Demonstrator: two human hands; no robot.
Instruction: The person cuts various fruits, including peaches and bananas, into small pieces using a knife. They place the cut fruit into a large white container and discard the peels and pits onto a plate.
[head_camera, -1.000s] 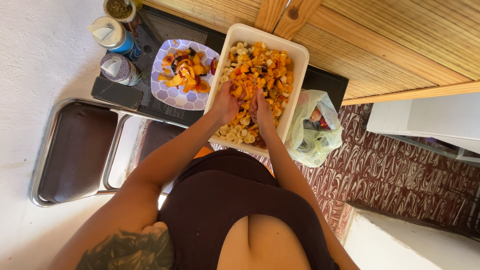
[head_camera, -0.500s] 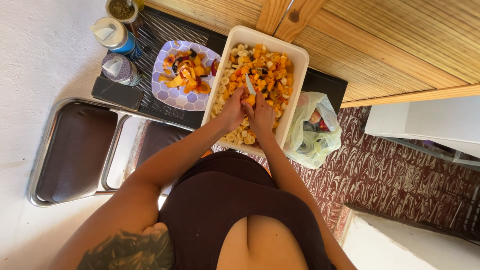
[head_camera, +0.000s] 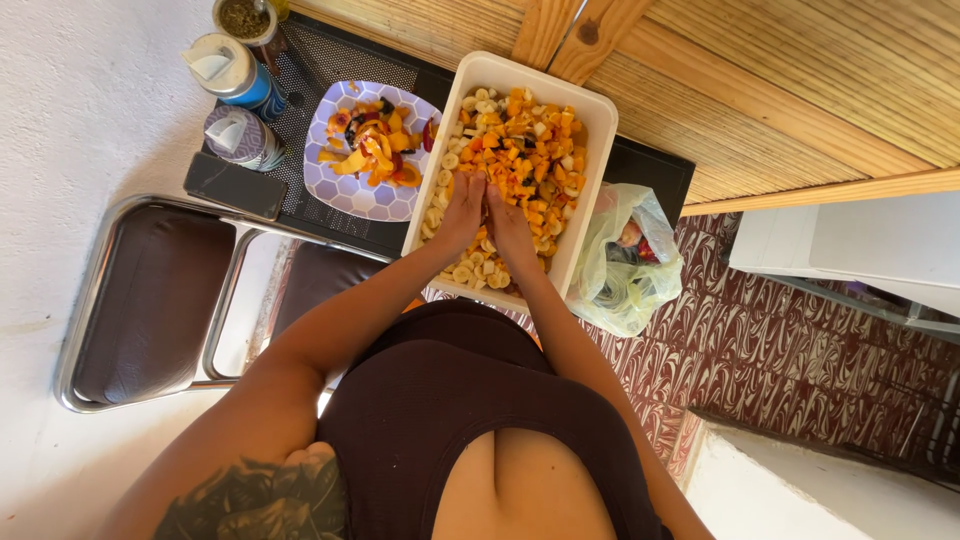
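Right now both hands are down in the white rectangular tub (head_camera: 590, 130) of chopped fruit, side by side and touching over the middle of it. The left hand (head_camera: 462, 212) and the right hand (head_camera: 510, 228) lie close together with fingers (head_camera: 470, 185) curled inward, though whether they pinch a piece cannot be told from up here. Orange cubes (head_camera: 530, 150) fill the far half, banana slices (head_camera: 470, 270) line the near end and left wall. Just beside the tub on the black desk (head_camera: 650, 170) sits a patterned plate (head_camera: 350, 195) of peels and scraps, kept apart from the good fruit. A plastic bag (head_camera: 625, 260) rests against the tub's right side, and two bottles (head_camera: 235, 100) and a dark phone (head_camera: 235, 185) stand clear at the left.
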